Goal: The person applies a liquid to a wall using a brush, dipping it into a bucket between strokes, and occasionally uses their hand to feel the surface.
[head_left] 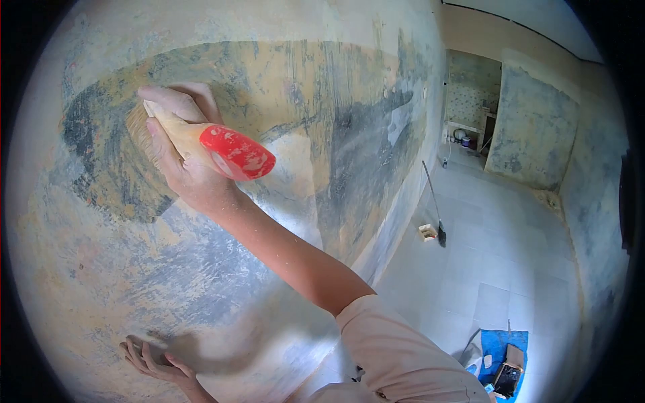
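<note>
My right hand (178, 144) is closed around a wide paintbrush (236, 153), whose red handle end is smeared with pale residue. Its bristles (140, 127) lie against the patchy wall (168, 269), within a darker, streaked yellow-grey area. Thumb and fingers grip the brush low, near the bristles. Down at the lower left, my left hand (156, 363) is open, fingers spread, close by the wall's lower part. Nothing shows in it. Pale flecks dot my right forearm.
Along the right runs a tiled floor (463, 269) with a long-handled broom (433, 201) and a small box (427, 232). A blue sheet (494, 346) at the lower right holds a dark open container (507, 377). Farther back, a doorway leads to shelves with a bucket (465, 141).
</note>
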`<state>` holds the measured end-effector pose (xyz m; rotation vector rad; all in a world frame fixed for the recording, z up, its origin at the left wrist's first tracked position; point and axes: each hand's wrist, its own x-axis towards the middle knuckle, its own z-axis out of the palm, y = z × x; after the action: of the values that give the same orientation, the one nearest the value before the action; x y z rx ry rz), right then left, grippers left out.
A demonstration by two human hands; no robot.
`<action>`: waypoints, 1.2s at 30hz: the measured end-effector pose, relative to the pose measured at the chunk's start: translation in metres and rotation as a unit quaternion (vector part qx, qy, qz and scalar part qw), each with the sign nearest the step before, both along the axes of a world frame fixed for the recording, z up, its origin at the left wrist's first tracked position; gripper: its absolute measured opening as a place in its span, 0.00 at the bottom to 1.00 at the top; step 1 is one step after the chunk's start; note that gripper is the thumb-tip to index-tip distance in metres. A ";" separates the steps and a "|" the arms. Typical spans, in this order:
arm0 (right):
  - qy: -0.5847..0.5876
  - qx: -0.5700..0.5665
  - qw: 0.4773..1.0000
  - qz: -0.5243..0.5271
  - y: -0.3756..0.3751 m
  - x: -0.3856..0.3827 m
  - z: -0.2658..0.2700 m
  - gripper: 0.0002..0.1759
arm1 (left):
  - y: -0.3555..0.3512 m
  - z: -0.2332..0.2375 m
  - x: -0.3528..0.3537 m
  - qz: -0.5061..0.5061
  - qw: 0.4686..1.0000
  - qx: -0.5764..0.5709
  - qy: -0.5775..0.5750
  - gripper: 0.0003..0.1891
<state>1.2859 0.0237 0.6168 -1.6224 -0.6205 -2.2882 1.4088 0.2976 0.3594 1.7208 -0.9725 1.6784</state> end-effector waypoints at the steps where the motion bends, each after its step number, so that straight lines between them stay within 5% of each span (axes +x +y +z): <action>1: -0.001 -0.001 1.000 0.004 0.001 0.001 -0.002 0.17 | 0.003 -0.003 0.001 0.010 1.000 0.005 0.001 0.22; 7: 0.039 0.037 0.997 -0.049 -0.030 -0.020 -0.043 0.17 | 0.005 -0.012 0.008 -0.033 0.999 -0.018 0.020 0.21; 8: 0.070 0.087 0.974 -0.197 -0.041 -0.038 -0.055 0.15 | 0.003 -0.013 0.007 -0.051 0.997 -0.040 0.032 0.21; 9: 0.088 0.100 0.969 -0.207 -0.068 -0.048 -0.067 0.14 | 0.002 -0.013 0.006 -0.045 0.998 -0.044 0.032 0.21; 10: -0.030 0.106 0.988 -0.107 -0.103 -0.042 -0.087 0.14 | 0.000 -0.013 0.004 -0.049 0.997 -0.043 0.037 0.21; 11: -0.021 0.194 0.981 0.009 -0.124 -0.052 -0.103 0.14 | 0.001 -0.013 0.004 -0.054 0.997 -0.041 0.042 0.20; 14: -0.039 0.265 0.945 -0.189 -0.172 -0.084 -0.104 0.14 | 0.002 -0.011 0.001 -0.033 0.998 -0.032 0.042 0.20; 20: 0.022 0.198 0.936 -0.290 -0.108 -0.039 -0.107 0.14 | -0.001 -0.011 -0.003 -0.022 0.998 -0.041 0.046 0.20; 21: 0.019 0.207 0.958 -0.199 -0.073 -0.027 -0.103 0.13 | -0.002 -0.011 -0.002 -0.034 0.998 -0.042 0.045 0.20; 24: 0.006 0.172 0.972 -0.158 -0.005 -0.006 -0.101 0.14 | 0.000 -0.010 -0.004 -0.035 0.998 -0.033 0.044 0.21; 27: 0.039 0.124 0.990 0.063 0.045 0.022 -0.109 0.18 | -0.005 -0.005 -0.003 -0.029 0.998 -0.037 0.040 0.20; 35: 0.151 -0.015 0.951 0.269 0.086 0.030 -0.106 0.25 | -0.003 0.032 -0.009 -0.088 0.995 -0.045 0.008 0.19; 36: 0.119 -0.013 0.974 0.190 0.073 0.022 -0.094 0.18 | 0.000 0.045 -0.006 -0.109 0.992 -0.054 -0.031 0.19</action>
<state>1.3079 0.0972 0.5232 -1.5945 -0.8209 -1.7914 1.4030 0.2972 0.4047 1.4457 -1.0377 1.6188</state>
